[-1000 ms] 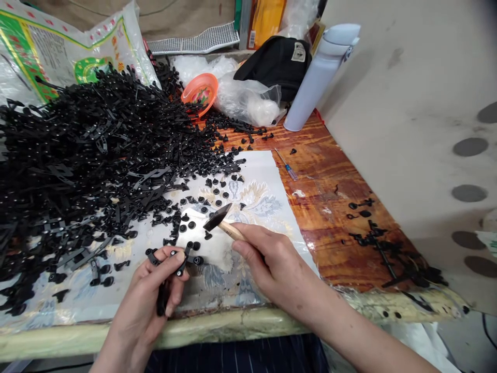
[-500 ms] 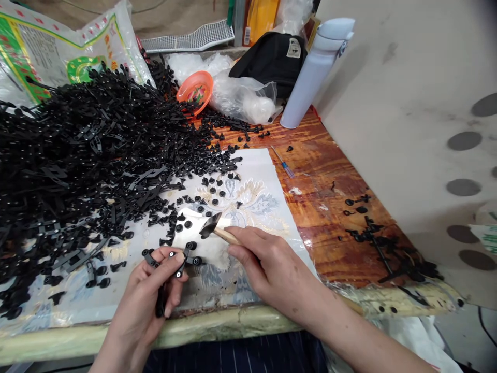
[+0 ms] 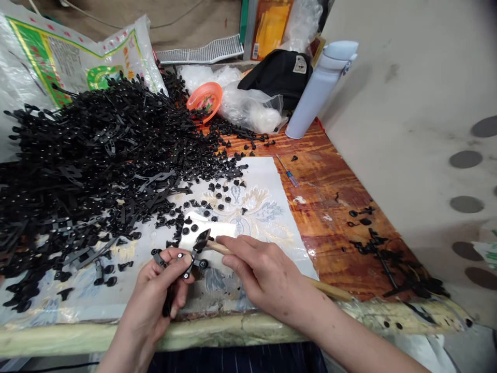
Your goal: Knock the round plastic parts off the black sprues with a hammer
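Observation:
In my left hand (image 3: 161, 287) is a jointed black plastic linkage (image 3: 189, 264) with round ends and shiny metal rivets, pinched between thumb and fingers. My right hand (image 3: 267, 272) is closed round the wooden handle of a small hammer (image 3: 201, 240). The hammer's dark metal head is at the upper end of the linkage and overlaps it; whether they touch I cannot tell. Both hands are over a white pad (image 3: 227, 229) near the front edge of the table. Loose round black caps (image 3: 194, 228) lie just beyond the hammer head.
A large heap of black plastic parts (image 3: 97, 140) covers the left side. A screwdriver (image 3: 290, 175) lies on the wooden tabletop (image 3: 314, 207). Behind stand an orange bowl (image 3: 204, 101), a black bag (image 3: 281, 77) and a pale blue bottle (image 3: 322, 88). More black pieces (image 3: 376, 248) lie at right.
The hammer head has come down from above the linkage to its upper end. My left hand keeps its hold. The whole view has shifted slightly.

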Action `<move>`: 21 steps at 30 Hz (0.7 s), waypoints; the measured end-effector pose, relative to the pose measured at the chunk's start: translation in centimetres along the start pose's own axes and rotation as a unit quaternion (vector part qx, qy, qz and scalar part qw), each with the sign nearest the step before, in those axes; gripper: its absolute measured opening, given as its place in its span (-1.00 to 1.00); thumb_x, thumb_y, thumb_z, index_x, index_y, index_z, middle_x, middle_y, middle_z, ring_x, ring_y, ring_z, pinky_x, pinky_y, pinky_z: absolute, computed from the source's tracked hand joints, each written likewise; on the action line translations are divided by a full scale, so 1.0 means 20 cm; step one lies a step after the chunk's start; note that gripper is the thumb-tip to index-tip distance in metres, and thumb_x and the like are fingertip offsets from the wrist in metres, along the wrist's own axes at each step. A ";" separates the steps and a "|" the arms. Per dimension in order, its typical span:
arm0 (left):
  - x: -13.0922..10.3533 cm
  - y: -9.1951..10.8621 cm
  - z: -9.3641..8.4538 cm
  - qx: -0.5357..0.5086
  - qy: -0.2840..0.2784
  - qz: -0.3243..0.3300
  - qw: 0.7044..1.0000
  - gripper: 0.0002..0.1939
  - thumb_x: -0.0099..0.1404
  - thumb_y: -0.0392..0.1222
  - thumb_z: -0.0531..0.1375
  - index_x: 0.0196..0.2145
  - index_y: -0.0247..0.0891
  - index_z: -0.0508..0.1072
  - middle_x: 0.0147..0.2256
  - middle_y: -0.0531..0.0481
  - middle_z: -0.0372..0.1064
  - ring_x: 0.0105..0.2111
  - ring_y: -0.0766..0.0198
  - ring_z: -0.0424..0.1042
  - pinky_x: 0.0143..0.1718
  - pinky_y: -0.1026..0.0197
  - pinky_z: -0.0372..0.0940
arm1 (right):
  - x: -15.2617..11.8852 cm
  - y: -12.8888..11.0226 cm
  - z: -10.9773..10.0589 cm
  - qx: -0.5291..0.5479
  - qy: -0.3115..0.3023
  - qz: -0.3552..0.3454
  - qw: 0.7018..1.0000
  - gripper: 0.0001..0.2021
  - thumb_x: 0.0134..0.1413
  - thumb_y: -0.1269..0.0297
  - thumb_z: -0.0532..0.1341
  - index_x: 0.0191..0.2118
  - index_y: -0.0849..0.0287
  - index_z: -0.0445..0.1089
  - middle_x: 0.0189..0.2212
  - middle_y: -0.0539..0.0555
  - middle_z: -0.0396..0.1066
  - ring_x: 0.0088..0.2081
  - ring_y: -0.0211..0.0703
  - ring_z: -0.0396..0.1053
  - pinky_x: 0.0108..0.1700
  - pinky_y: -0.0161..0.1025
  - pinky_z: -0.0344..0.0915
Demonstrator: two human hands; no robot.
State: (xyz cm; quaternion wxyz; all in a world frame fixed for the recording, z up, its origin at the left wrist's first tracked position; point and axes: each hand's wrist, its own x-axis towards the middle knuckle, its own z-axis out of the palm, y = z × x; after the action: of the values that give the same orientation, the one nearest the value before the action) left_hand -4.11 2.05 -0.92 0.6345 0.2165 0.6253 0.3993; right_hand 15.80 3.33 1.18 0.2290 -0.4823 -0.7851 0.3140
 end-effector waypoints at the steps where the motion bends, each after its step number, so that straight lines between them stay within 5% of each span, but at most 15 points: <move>1: 0.00 0.00 0.00 -0.001 -0.001 -0.002 1.000 -0.73 -0.02 -0.06 0.38 -0.45 -0.26 0.42 -0.69 0.11 0.36 -0.86 0.49 0.12 -0.89 0.48 -0.05 | 0.00 -0.01 0.00 0.003 0.008 -0.006 1.000 -0.69 0.27 0.32 0.01 0.07 0.10 0.32 -0.24 0.13 0.49 -0.26 -0.10 0.44 -0.24 -0.17 0.34; 6: 0.00 -0.01 0.00 -0.012 0.002 -0.010 1.000 -0.70 -0.03 -0.04 0.37 -0.47 -0.27 0.40 -0.70 0.11 0.36 -0.87 0.50 0.11 -0.90 0.49 -0.06 | -0.01 -0.04 -0.03 0.070 0.069 -0.055 0.994 -0.67 0.26 0.37 0.02 0.11 0.12 0.28 -0.07 0.17 0.45 -0.17 -0.11 0.44 -0.19 -0.19 0.37; 13: 0.01 0.01 -0.02 -0.002 0.002 -0.018 1.000 -0.69 -0.03 -0.03 0.37 -0.50 -0.29 0.39 -0.71 0.12 0.35 -0.88 0.51 0.10 -0.90 0.49 -0.08 | 0.02 -0.04 -0.01 0.008 -0.034 0.024 0.999 -0.65 0.25 0.33 0.01 0.11 0.12 0.31 -0.23 0.16 0.52 -0.27 -0.04 0.48 -0.24 -0.11 0.39; 18: 0.01 0.01 -0.02 -0.003 0.005 -0.023 1.000 -0.66 -0.07 -0.02 0.38 -0.49 -0.28 0.38 -0.71 0.11 0.36 -0.88 0.49 0.10 -0.91 0.48 -0.08 | 0.04 -0.06 -0.07 0.083 0.056 -0.032 0.994 -0.67 0.26 0.33 0.02 0.10 0.12 0.31 -0.10 0.14 0.47 -0.19 -0.13 0.45 -0.17 -0.20 0.36; 21: 0.02 0.01 -0.02 0.002 -0.008 -0.028 1.000 -0.68 -0.05 -0.03 0.38 -0.48 -0.29 0.40 -0.71 0.11 0.36 -0.87 0.49 0.11 -0.91 0.48 -0.05 | 0.05 -0.01 -0.07 0.034 0.108 0.027 0.993 -0.71 0.23 0.30 0.05 0.02 0.14 0.35 -0.22 0.11 0.48 -0.27 -0.13 0.43 -0.25 -0.20 0.32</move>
State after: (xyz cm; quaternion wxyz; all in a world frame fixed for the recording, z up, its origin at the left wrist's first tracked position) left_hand -4.66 2.28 -1.07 0.6501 0.2040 0.6266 0.3785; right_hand 16.10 4.61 2.30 0.3201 -0.5261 -0.7317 0.2922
